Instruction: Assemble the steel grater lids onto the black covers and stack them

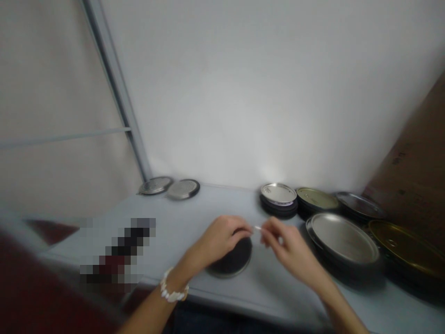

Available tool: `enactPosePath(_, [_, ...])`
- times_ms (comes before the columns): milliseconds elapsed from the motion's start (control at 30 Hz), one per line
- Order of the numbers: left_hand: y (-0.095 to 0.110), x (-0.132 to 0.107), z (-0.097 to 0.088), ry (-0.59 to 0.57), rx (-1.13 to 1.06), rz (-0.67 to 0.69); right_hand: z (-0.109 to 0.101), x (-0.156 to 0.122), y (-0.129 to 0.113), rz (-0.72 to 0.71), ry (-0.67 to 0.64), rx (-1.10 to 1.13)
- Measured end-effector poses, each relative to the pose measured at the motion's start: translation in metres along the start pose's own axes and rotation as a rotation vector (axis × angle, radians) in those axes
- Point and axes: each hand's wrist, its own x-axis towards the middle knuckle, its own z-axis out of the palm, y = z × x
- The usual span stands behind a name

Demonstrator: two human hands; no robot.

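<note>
The disc [232, 260] is black, the bracelet [170, 289] white.

Small white piece [257, 228], blurred

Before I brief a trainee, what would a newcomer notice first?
First, the left hand and right hand, nearly meeting at lower centre with a small white item between them. A dark disc lies below the left hand; a shiny silver disc and gold disc stand out at right.

From above and behind, the head camera looks forward and down over the left hand [220, 236] and right hand [288, 243], fairly near (forearms [149, 310] included), the wall [250, 93] beyond them.
</note>
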Motion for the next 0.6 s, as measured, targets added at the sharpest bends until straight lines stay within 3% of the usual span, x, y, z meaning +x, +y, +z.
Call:
enactPosePath(200, [0.0002, 0.0027, 0.0042, 0.077, 0.022, -0.129, 0.0038, -0.001, -0.0036, 0.002, -0.056, 0.022])
enactPosePath(433, [0.0053, 0.001, -0.004, -0.006, -0.196, 0.002, -0.0032, 0.0007, -0.0053, -0.012, -0.03, 0.045])
enactPosePath(600, [0.0035, 0.0024, 0.0052, 0.052, -0.094, -0.025, 0.001, -0.0004, -0.0059, -0.026, -0.015, 0.008])
